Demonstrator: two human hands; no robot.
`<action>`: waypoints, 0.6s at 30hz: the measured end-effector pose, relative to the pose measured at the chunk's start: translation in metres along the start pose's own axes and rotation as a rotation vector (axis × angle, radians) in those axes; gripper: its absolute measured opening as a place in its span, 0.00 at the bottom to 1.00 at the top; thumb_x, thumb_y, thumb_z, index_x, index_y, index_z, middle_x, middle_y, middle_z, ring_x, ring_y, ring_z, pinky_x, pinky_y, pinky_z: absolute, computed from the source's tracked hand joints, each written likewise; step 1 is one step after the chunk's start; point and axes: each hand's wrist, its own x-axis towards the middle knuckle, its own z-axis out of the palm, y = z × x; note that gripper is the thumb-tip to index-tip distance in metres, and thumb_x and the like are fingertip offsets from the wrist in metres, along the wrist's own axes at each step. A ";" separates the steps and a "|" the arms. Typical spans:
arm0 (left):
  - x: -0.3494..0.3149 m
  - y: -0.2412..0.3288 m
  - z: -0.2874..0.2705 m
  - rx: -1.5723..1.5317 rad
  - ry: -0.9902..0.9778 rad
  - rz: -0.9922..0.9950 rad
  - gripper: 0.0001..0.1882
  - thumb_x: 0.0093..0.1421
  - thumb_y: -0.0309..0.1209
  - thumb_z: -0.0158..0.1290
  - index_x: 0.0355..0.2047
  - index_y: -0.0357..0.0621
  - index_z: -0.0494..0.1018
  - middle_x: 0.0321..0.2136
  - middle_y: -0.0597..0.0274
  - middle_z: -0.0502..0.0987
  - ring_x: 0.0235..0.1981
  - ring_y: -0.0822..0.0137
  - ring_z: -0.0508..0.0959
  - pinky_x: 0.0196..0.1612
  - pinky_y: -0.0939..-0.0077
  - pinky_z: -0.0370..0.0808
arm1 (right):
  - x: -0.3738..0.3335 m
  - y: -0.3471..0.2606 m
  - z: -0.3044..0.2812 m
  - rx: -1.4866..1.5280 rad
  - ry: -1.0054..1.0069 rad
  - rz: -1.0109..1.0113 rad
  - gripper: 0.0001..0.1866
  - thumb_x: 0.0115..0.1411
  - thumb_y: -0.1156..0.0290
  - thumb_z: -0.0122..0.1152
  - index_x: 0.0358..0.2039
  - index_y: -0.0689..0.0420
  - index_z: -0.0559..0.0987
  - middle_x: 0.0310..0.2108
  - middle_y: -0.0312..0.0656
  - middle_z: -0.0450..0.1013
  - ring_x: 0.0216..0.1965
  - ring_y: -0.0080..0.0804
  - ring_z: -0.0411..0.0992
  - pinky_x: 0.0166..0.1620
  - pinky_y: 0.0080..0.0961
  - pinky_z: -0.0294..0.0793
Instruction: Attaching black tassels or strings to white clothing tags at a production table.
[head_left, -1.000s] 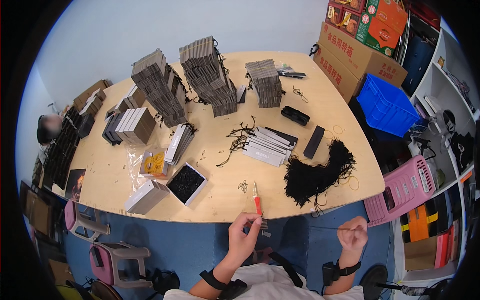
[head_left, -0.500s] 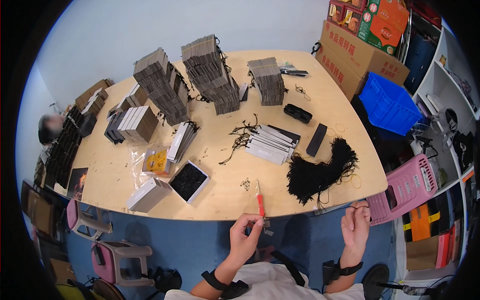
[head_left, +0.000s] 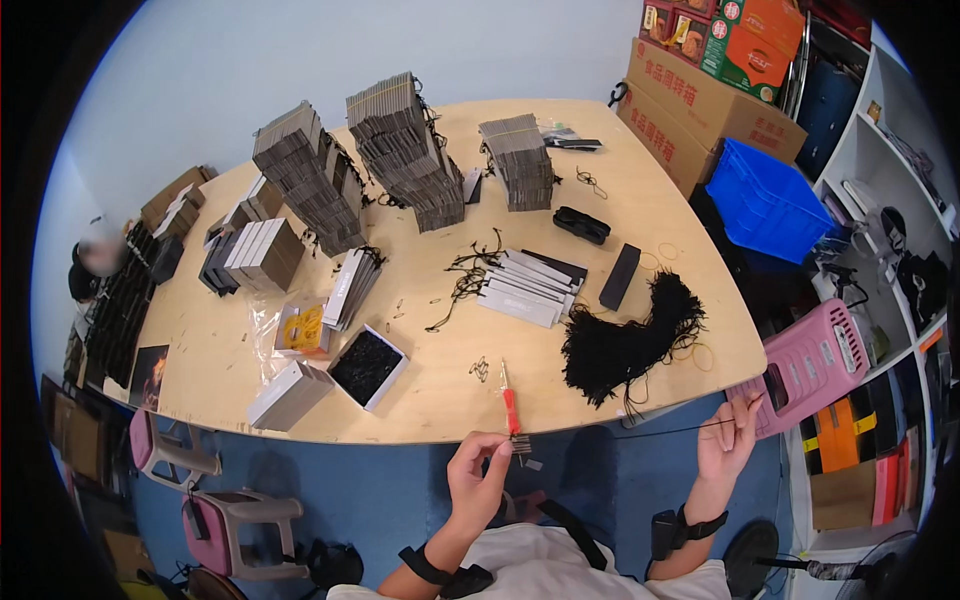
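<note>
A thin black cord (head_left: pixel 660 433) stretches taut in front of the table's near edge. Its right part runs into my right hand (head_left: pixel 727 440), whose fingers are closed on it. My left hand (head_left: pixel 478 478) is closed in a pinch at the table edge; what lies between its fingertips is too small to make out. Just beyond those fingertips, a red-handled tool (head_left: pixel 510 410) with a slim metal tip points away from me. A small grey ridged piece (head_left: pixel 521 444) sits by the handle's near end. Right of the tool lies a thick bundle of black cords (head_left: pixel 630 340).
Tall stacks of grey cards (head_left: pixel 400 150) with black strings stand at the back. A white box (head_left: pixel 370 368) of small black pieces, a box of yellow bands (head_left: pixel 303 328) and fanned grey tags (head_left: pixel 525 290) lie nearer. A pink stool (head_left: pixel 815 365) stands at right.
My right hand has moved to the right, drawing the black cord out into a long line. My left hand stays by the red-handled tool. The whole view has shifted slightly.
</note>
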 end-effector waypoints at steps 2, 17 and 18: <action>0.000 0.001 0.001 -0.008 0.016 0.010 0.04 0.63 0.22 0.54 0.37 0.33 0.74 0.34 0.62 0.75 0.36 0.75 0.74 0.42 0.82 0.70 | -0.001 0.006 0.005 0.017 0.002 -0.015 0.10 0.72 0.65 0.44 0.42 0.57 0.70 0.20 0.32 0.60 0.17 0.16 0.53 0.17 0.11 0.58; -0.013 0.010 0.032 -0.114 -0.063 -0.029 0.05 0.63 0.20 0.53 0.39 0.32 0.74 0.38 0.60 0.75 0.39 0.74 0.75 0.44 0.81 0.71 | -0.054 0.114 0.064 -1.185 -0.350 0.210 0.05 0.57 0.84 0.62 0.34 0.65 0.81 0.28 0.40 0.74 0.27 0.20 0.71 0.30 0.13 0.69; -0.013 0.009 0.032 -0.112 -0.060 -0.028 0.05 0.63 0.20 0.53 0.39 0.32 0.74 0.38 0.60 0.75 0.39 0.74 0.75 0.44 0.81 0.71 | -0.058 0.119 0.066 -1.032 -0.224 0.280 0.06 0.53 0.86 0.64 0.33 0.66 0.83 0.33 0.42 0.75 0.33 0.22 0.73 0.37 0.14 0.71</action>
